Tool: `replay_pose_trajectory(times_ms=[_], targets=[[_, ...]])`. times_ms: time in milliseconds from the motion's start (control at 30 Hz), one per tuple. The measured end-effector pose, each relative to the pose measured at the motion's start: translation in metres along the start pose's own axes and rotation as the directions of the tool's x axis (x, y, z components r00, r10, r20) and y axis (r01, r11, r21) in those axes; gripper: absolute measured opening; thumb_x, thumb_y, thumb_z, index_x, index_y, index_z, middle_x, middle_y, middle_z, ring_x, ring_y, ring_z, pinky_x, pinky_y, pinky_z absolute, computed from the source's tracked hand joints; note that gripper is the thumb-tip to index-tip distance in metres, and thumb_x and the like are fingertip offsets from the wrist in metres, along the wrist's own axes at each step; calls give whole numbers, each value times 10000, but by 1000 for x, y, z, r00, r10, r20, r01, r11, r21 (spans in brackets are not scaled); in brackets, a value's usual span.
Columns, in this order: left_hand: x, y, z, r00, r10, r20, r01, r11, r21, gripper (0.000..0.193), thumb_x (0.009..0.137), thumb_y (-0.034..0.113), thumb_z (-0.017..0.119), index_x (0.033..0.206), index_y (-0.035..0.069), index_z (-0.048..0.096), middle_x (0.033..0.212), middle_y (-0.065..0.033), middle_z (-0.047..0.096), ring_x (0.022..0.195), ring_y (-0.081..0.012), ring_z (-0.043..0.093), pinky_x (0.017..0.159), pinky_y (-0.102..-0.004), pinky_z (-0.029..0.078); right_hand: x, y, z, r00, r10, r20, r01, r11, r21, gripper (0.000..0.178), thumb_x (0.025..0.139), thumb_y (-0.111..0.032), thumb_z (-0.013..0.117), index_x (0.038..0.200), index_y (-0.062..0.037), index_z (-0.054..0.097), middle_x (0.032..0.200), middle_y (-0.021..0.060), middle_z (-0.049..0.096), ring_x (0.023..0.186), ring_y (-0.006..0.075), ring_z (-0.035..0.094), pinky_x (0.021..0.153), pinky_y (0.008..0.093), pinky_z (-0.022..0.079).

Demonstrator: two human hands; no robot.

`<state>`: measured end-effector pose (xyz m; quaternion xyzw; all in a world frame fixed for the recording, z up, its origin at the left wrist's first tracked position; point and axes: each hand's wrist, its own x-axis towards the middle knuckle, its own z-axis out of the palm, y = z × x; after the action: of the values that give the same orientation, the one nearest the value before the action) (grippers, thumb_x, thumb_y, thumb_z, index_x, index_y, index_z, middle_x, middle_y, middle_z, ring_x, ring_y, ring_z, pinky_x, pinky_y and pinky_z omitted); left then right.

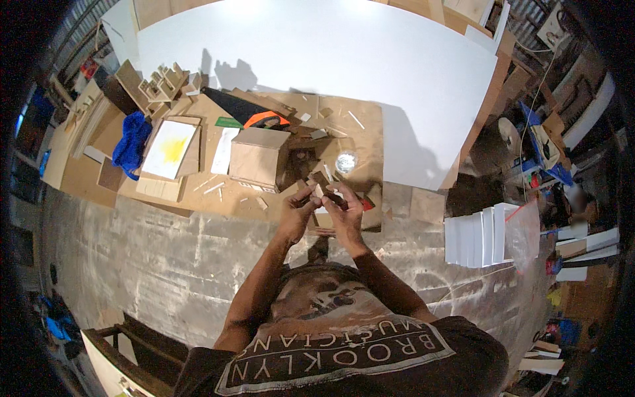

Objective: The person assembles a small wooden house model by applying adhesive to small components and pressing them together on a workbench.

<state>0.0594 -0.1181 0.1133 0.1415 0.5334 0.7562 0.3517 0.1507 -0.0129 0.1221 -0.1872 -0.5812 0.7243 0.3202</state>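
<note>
Over the near edge of a wooden work board [231,202], my left hand [297,210] and my right hand [346,210] are close together. Between the fingertips of both is a small pale piece of wood [319,191]; its exact shape is partly hidden by the fingers. Just left of my hands stands a small plywood box [256,157]. Beyond my right hand is a round container [345,162] with something whitish in it. Behind the box lies a handsaw [241,110] with a black blade and an orange-and-black handle. Something red [368,204] shows beside my right hand.
A large white panel [317,53] spreads behind the board. At left are a paper with a yellow stain [170,149], a blue cloth [131,144] and a slotted wooden piece [162,84]. White panels [477,236] stand together at right. Thin offcuts [213,188] litter the board.
</note>
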Motion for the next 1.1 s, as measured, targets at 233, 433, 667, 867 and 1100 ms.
replay_pose_trajectory(times_ms=[233,433,667,867,1100], targets=[[6,-4,4,998,-65,-4,65,998,15,361,903,28,624,1244,-80,574,1027,-97,673,933,-152,625,849,-292,509,5,17,-14,1000,21,-3,-21,988,-151,252,909,-104,646,1138,-3,616,1061,34,641,921,127,630,771,274,530],[50,-39,-5,995,-89,-37,90,996,20,260,900,80,637,1125,-49,633,968,-82,687,859,-134,631,751,-282,506,58,58,-73,990,-103,-97,74,961,-265,213,985,-121,517,1083,46,607,865,119,689,762,153,681,647,282,533],[114,-37,11,987,15,158,-119,727,676,298,825,207,685,1012,-24,677,1288,-206,564,1019,-290,649,868,-377,515,150,91,-104,987,-155,-51,7,351,-936,132,832,-105,640,941,-46,685,802,184,680,728,342,676,660,428,525],[143,-57,10,852,120,510,-510,416,753,176,742,128,642,863,3,669,1265,-195,584,1267,-396,468,1053,-442,403,171,134,-100,978,-188,-94,-63,167,-984,141,766,-184,697,854,-77,721,805,200,671,742,403,646,664,480,515],[150,-66,5,807,115,579,-539,544,643,92,637,40,631,729,40,625,899,-153,686,1139,-353,571,1152,-418,300,173,151,-104,957,-279,74,122,159,-980,150,739,-147,705,817,-19,698,808,209,662,751,385,649,664,491,520]])
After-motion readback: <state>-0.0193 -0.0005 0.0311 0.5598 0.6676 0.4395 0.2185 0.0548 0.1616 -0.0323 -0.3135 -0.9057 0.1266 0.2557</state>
